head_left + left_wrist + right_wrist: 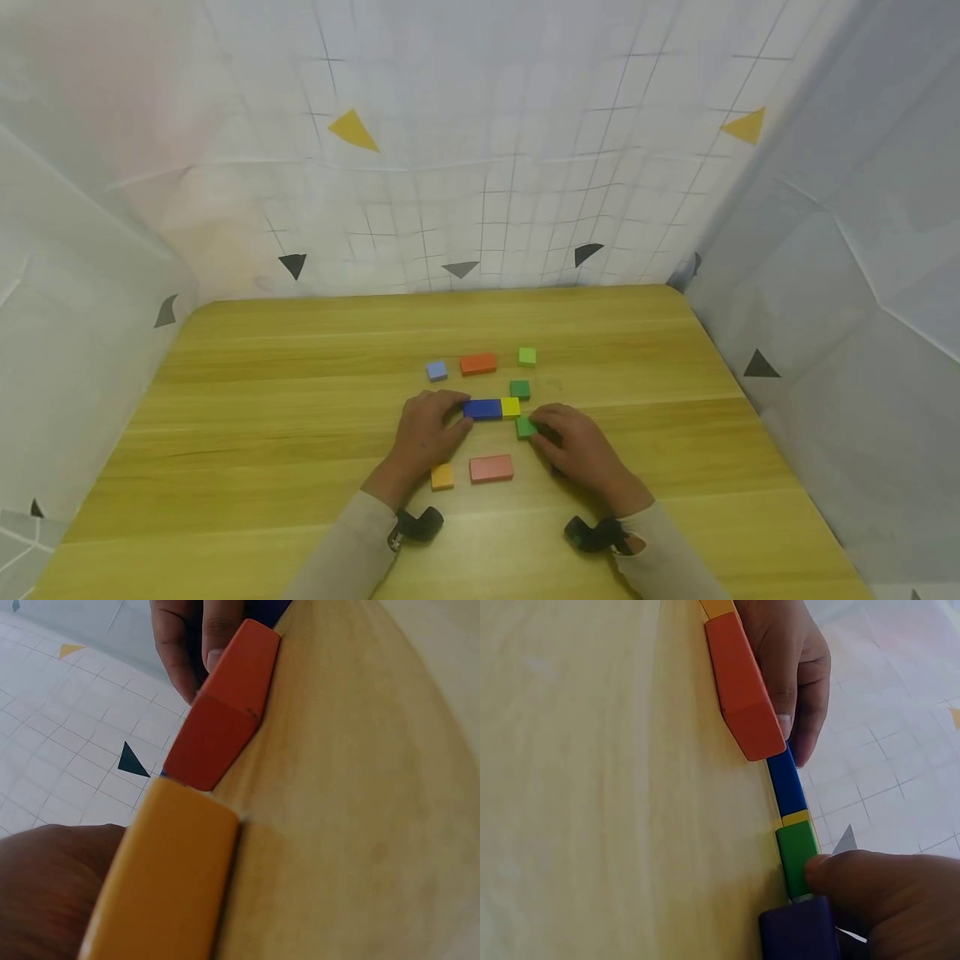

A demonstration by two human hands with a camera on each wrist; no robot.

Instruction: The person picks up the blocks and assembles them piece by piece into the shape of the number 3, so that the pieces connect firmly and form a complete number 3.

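Thumb and forefinger of my left hand [426, 427] pinch the left end of a long blue block [482, 409]. Against the blue block's right end sits a small yellow block [511, 407]. My right hand [581, 446] pinches a small green block [524, 428] just in front of the yellow one; its thumb also shows on that block in the right wrist view. Directly behind the yellow block lies a darker green block [520, 389]. A purple block [799, 930] stands near the right hand, mostly hidden beneath it in the head view.
Nearer the person lie a pink block [491, 469] and an orange block [442, 477], the latter beside the left wrist. Farther back are a light blue block [437, 371], a red block [478, 364] and a light green block [527, 357]. White sheeting [480, 192] surrounds the wooden table [262, 467].
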